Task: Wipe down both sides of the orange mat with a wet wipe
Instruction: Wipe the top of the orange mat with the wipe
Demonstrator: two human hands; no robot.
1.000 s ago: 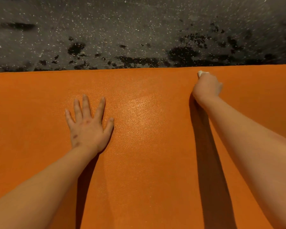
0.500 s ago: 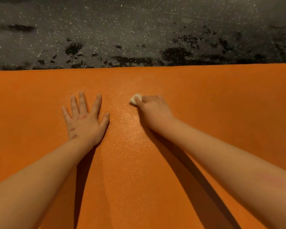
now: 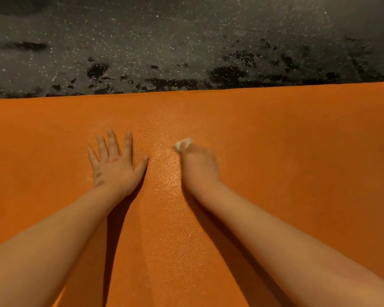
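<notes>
- Dark floor (image 3: pixel 186 41) is showing beyond the mat (image 3: pixel 297 151).
- I'm bracing my left hand (image 3: pixel 115 167), spread flat, mid-mat.
- My right hand (image 3: pixel 198 168) is gripping the wipe (image 3: pixel 183 144), scrubbing; unwiped patches next.

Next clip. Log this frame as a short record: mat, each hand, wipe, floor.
mat: orange mat lies flat and fills the lower view
left hand: left hand rests palm-down on the mat, fingers spread
right hand: right hand, blurred, grips the wet wipe
wipe: small white wad, on the mat
floor: dark speckled floor with black patches, beyond the mat's far edge
</notes>
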